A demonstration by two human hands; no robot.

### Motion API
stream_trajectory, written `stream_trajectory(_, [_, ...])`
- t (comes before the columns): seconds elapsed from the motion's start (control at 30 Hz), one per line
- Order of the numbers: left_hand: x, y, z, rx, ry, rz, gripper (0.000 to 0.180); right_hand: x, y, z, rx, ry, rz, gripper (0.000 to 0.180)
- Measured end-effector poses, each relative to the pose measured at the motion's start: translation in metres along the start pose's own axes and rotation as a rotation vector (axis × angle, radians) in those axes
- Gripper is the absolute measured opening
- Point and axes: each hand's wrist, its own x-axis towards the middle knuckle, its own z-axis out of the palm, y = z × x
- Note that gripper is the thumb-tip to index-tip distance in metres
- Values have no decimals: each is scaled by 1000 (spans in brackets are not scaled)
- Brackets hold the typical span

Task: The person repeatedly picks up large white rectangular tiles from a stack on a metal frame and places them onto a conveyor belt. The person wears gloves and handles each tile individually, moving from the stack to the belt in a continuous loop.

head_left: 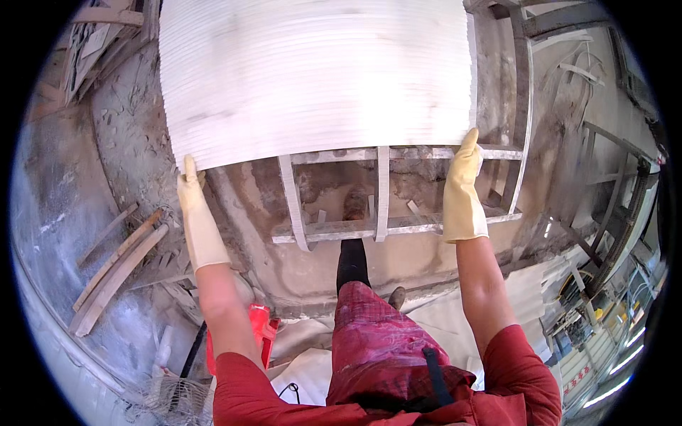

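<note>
A large white ribbed sheet (320, 78) spans the upper middle of the head view and rests at least partly over a dusty frame of bars (383, 188). My left hand (190, 188), in a cream rubber glove, grips the sheet's near left corner with the thumb on top. At the near right corner, my right hand (465, 167) in a matching glove holds the edge, its thumb pointing away from me. The fingers of both hands are mostly hidden under the sheet. Several bars of the frame jut out toward me from beneath the near edge.
Below the frame, my foot stands on dusty ground near a low ledge (305, 311). Curved wooden strips (121, 273) lie at the left. A red plastic object (261, 330) sits by my left forearm. More metal framework (618, 213) stands at the right.
</note>
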Motion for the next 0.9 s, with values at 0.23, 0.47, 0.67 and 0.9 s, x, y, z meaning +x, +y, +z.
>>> stream_trajectory(0.23, [-44,38,24,110,64,102,93,38,50,-5,381,83,20,66])
stream_trajectory(0.47, [-33,19,17,227,207,137,91,63,98,18,679,131,44,46])
stream_trajectory(0.67, [-14,-1,14,199,173,116,109,78,119,21,700,191,-14,40])
stream_trajectory(0.9, [-32,5,23,124,136,172,103,33,36,3,529,83,138,63])
